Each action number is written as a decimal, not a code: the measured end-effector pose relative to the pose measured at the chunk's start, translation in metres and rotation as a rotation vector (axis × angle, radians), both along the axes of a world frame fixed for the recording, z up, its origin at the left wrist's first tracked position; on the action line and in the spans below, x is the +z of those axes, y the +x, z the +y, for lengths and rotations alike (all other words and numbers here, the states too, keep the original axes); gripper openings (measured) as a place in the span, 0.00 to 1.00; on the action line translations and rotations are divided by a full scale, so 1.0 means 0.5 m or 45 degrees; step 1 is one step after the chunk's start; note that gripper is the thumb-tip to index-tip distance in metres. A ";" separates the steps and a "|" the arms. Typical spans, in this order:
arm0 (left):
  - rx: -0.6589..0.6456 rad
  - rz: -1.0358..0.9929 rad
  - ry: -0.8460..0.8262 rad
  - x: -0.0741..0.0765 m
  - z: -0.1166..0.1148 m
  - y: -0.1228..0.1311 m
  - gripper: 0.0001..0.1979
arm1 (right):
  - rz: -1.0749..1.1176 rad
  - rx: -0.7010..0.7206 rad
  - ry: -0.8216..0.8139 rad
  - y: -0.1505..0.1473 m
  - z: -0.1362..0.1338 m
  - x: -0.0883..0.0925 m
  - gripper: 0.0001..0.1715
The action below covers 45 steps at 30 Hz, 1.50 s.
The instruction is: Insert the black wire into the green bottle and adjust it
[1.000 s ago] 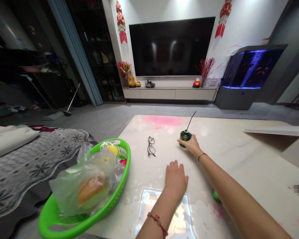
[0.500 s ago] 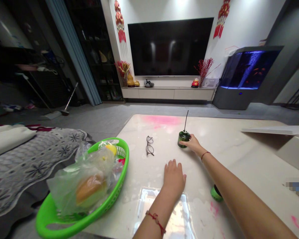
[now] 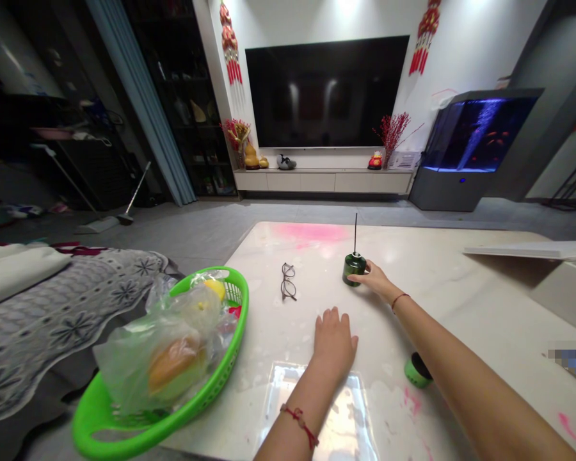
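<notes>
By the right hand (image 3: pixel 375 280), the bottle (image 3: pixel 353 267) was pinched between thumb and fingers; the left hand (image 3: pixel 335 339) was laid palm down, fingers slightly parted, holding nothing. The stick (image 3: pixel 356 234), seen slanting right a second earlier, had been brought nearly vertical, so the bottle was judged to have been turned or steadied. It was stood on the table (image 3: pixel 441 282), mouth up, its axis upright. The glasses (image 3: pixel 288 282) were left beside it, the green lid (image 3: pixel 416 372) nearer the forearm.
</notes>
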<state>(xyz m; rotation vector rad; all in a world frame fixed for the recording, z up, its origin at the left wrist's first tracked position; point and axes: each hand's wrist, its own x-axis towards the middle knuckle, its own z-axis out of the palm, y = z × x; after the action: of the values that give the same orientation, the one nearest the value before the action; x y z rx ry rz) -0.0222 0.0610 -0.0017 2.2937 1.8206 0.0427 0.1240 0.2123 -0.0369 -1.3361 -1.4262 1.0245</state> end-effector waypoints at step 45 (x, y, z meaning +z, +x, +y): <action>-0.028 0.063 0.055 -0.010 0.001 0.002 0.18 | -0.949 -0.334 0.253 -0.023 -0.007 0.083 0.40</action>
<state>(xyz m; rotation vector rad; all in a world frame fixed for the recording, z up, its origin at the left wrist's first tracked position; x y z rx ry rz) -0.0211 0.0613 -0.0069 2.3640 1.8351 0.0222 0.1123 0.2090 0.0049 -1.7870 -1.7545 0.1890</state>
